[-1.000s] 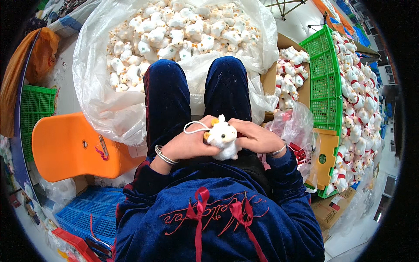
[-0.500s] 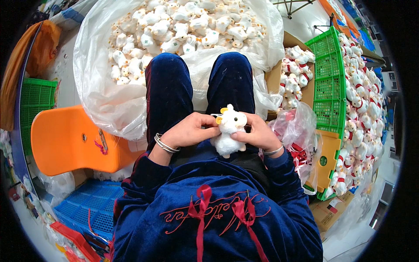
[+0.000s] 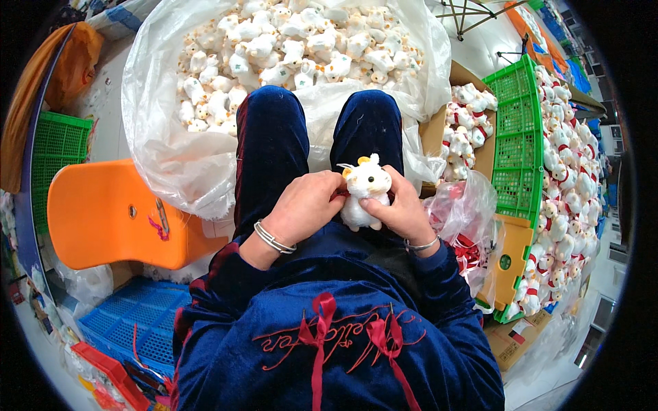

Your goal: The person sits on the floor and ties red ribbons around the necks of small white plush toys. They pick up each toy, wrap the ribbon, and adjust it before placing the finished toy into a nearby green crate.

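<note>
A small white plush animal [image 3: 360, 214] with yellow ears or horns and black eyes stands upright above my lap, facing right. My right hand [image 3: 401, 211] is closed around its right side, thumb across its front. My left hand [image 3: 307, 205] is at the left side of the plush, thumb and fingers pinched together just behind its head. A little dark red shows at those fingertips, but what they pinch is hidden. A thin white loop sticks out beside the toy's ear.
Ahead of my knees lies a large clear plastic bag [image 3: 147, 116] full of similar white plush toys [image 3: 295, 51]. To the right are a cardboard box [image 3: 432, 130], a green crate [image 3: 515, 137], red-collared plush toys [image 3: 565, 185] and a bag of red ribbons [image 3: 469, 250]. An orange chair [image 3: 103, 219] stands left.
The plush has risen slightly, and my right hand has gone with it. My left hand has shifted right and up, its fingertips now closer behind the toy's head.
</note>
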`<action>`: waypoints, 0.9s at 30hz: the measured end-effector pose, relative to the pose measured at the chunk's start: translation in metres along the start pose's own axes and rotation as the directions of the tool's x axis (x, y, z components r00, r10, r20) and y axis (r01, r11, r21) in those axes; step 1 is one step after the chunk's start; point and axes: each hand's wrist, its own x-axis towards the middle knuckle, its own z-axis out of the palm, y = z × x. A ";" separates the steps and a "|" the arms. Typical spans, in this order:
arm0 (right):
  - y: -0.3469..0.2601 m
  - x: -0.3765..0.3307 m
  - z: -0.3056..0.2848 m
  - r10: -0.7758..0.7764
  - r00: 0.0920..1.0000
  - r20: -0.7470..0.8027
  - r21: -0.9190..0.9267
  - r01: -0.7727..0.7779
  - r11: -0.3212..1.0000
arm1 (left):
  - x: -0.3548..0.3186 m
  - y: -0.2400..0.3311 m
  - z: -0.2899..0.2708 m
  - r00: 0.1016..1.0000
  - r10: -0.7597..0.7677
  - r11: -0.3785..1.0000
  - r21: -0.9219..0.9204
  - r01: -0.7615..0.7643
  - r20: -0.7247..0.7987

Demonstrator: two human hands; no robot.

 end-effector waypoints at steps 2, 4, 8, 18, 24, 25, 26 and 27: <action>0.001 0.003 0.004 -0.047 0.997 -0.069 -0.115 0.038 0.993 | 0.000 -0.001 0.000 0.997 0.052 0.999 -0.007 -0.053 -0.062; -0.001 0.007 0.008 -0.147 0.979 -0.143 -0.233 0.111 0.966 | 0.001 0.001 -0.004 0.996 0.029 0.992 -0.118 -0.039 -0.089; -0.009 0.023 0.020 -0.230 0.952 -0.203 -0.379 0.141 0.915 | 0.008 -0.017 -0.006 0.982 -0.154 0.886 -0.456 0.089 -0.106; 0.009 0.076 0.020 -0.100 0.993 -0.061 -0.229 0.083 0.970 | 0.037 -0.039 -0.044 0.960 -0.271 0.940 -0.233 0.248 -0.069; 0.020 0.072 -0.001 0.041 0.999 -0.003 -0.065 -0.041 0.997 | 0.044 -0.043 -0.033 0.956 -0.256 0.965 -0.091 0.245 -0.146; 0.019 0.071 -0.005 0.073 0.997 -0.011 -0.105 -0.073 0.992 | 0.044 -0.041 -0.032 0.951 -0.268 0.963 -0.088 0.256 -0.157; 0.012 0.072 -0.008 0.100 0.995 -0.016 -0.140 -0.101 0.985 | 0.043 -0.040 -0.033 0.944 -0.282 0.959 -0.080 0.272 -0.172; 0.008 0.073 -0.010 0.127 0.992 -0.021 -0.176 -0.129 0.976 | 0.042 -0.041 -0.033 0.942 -0.282 0.959 -0.076 0.272 -0.180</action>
